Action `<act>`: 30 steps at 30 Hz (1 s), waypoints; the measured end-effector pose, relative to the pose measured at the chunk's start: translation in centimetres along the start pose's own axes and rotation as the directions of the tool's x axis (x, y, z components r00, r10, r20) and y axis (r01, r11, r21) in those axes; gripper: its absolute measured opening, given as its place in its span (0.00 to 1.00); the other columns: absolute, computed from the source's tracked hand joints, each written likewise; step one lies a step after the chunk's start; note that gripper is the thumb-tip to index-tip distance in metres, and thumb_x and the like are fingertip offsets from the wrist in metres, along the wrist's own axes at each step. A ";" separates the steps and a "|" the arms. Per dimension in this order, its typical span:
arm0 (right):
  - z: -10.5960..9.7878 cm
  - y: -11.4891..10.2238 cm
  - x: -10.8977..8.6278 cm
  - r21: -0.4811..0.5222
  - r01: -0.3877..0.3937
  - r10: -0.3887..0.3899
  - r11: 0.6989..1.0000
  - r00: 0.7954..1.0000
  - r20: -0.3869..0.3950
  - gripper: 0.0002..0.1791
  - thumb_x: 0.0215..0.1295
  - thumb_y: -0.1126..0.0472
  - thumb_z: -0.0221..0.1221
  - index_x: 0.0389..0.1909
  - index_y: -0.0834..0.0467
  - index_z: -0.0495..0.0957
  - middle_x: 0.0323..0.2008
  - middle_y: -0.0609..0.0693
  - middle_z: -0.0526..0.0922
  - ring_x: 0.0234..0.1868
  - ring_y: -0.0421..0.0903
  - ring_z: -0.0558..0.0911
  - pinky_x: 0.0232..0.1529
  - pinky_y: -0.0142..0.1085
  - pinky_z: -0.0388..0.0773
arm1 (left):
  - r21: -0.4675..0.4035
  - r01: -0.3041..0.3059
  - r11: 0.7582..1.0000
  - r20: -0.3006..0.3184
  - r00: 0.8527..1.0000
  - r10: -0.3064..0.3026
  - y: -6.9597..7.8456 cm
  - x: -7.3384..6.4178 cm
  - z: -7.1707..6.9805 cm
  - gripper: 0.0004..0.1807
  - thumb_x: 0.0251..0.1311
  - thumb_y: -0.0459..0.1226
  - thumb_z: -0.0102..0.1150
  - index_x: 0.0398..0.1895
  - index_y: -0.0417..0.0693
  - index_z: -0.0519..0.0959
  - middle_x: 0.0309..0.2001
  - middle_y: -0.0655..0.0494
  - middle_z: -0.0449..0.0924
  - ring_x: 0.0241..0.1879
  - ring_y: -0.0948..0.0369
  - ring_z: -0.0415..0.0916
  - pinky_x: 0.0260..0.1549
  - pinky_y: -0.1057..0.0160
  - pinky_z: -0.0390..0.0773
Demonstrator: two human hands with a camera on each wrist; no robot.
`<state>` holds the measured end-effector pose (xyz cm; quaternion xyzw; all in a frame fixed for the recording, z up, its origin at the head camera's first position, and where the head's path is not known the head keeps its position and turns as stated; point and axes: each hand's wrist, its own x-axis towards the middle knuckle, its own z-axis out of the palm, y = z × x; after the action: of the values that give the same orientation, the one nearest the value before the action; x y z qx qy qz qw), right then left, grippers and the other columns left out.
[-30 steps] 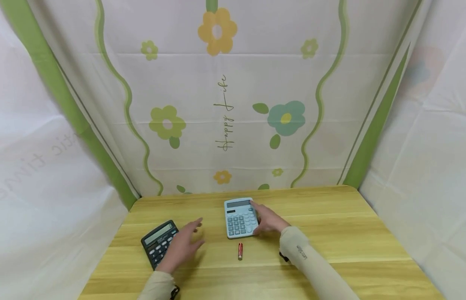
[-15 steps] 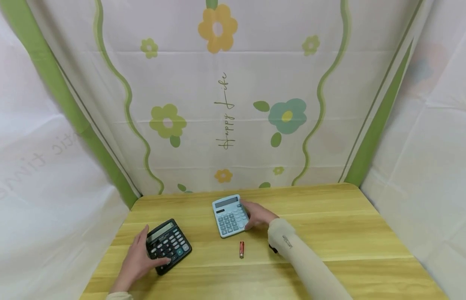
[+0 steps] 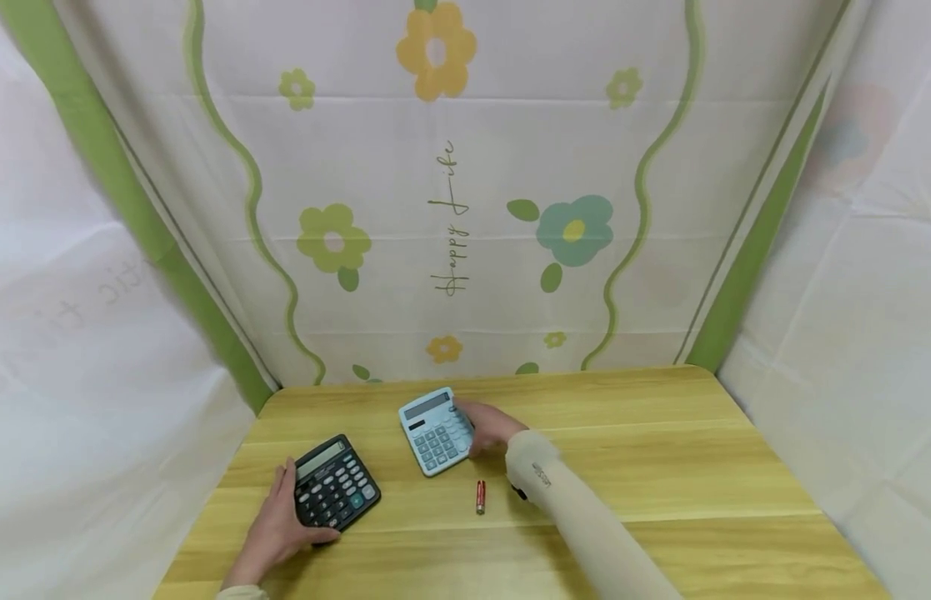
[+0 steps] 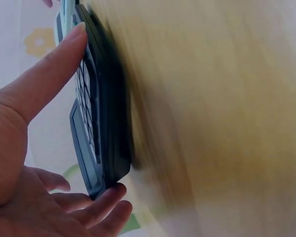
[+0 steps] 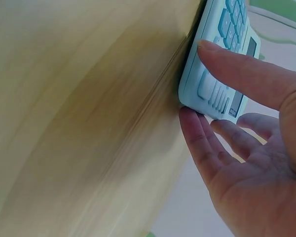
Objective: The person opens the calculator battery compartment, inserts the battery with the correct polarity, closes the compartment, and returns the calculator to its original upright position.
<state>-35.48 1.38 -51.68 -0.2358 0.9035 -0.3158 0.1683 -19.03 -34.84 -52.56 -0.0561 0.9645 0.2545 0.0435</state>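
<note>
A black desk calculator (image 3: 337, 482) lies turned at an angle on the left of the table. My left hand (image 3: 273, 525) holds it, thumb on its near edge and fingers at its left side; the left wrist view shows the thumb (image 4: 54, 69) over the key side. Further back, a light blue calculator (image 3: 435, 433) is gripped at its right side by my right hand (image 3: 491, 425). In the right wrist view the thumb (image 5: 237, 69) lies over its front edge, with fingertips (image 5: 190, 118) at its lower side. A red battery (image 3: 480, 497) lies in front of the blue calculator.
The wooden table (image 3: 623, 467) ends at the back against a white curtain (image 3: 390, 167) printed with flowers. White cloth also hangs along the left and right sides. The battery lies close beside my right forearm (image 3: 585, 517).
My right hand has slid the blue calculator to the left and turned it slightly. My left hand has passed from over the black calculator to its left side and taken hold of it.
</note>
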 end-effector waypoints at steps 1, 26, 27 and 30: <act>0.2 -0.2 0.3 -0.015 0.005 -0.005 1.000 1.000 0.003 0.64 0.43 0.76 0.76 0.82 0.54 0.55 0.80 0.53 0.62 0.79 0.57 0.63 0.79 0.51 0.60 | -0.006 -0.002 1.000 0.000 1.000 0.002 0.1 -0.1 -0.1 0.88 0.32 0.59 0.87 0.80 0.27 0.31 0.77 0.17 0.31 0.73 0.20 0.42 0.68 0.26 0.56; 4.1 -5.7 2.4 -0.264 0.087 -0.071 0.961 0.995 0.071 0.60 0.54 0.65 0.77 0.84 0.52 0.52 0.81 0.51 0.58 0.81 0.53 0.59 0.80 0.42 0.58 | -0.063 0.030 0.998 0.010 1.000 -0.029 0.0 -0.2 0.3 0.89 0.31 0.60 0.87 0.80 0.28 0.30 0.79 0.22 0.28 0.76 0.25 0.37 0.73 0.31 0.51; 4.1 -5.7 2.5 -0.262 0.090 -0.073 0.961 0.995 0.074 0.59 0.54 0.65 0.76 0.84 0.52 0.51 0.82 0.51 0.58 0.81 0.53 0.59 0.80 0.42 0.57 | -0.064 0.031 0.997 0.011 0.999 -0.030 0.0 -0.2 0.3 0.89 0.32 0.60 0.87 0.80 0.28 0.30 0.79 0.22 0.28 0.77 0.25 0.37 0.73 0.31 0.51; 4.4 -5.8 2.6 -0.248 0.096 -0.080 0.964 0.994 0.074 0.59 0.55 0.64 0.76 0.83 0.52 0.52 0.81 0.52 0.58 0.81 0.54 0.59 0.80 0.43 0.57 | -0.065 0.031 0.997 0.014 0.999 -0.031 0.0 -0.2 0.3 0.89 0.32 0.59 0.87 0.80 0.28 0.29 0.79 0.22 0.27 0.77 0.25 0.36 0.73 0.31 0.51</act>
<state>-33.78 -6.19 -51.58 -0.3049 0.9191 -0.1982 0.1515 -18.79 -34.65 -52.77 -0.0708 0.9543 0.2857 0.0516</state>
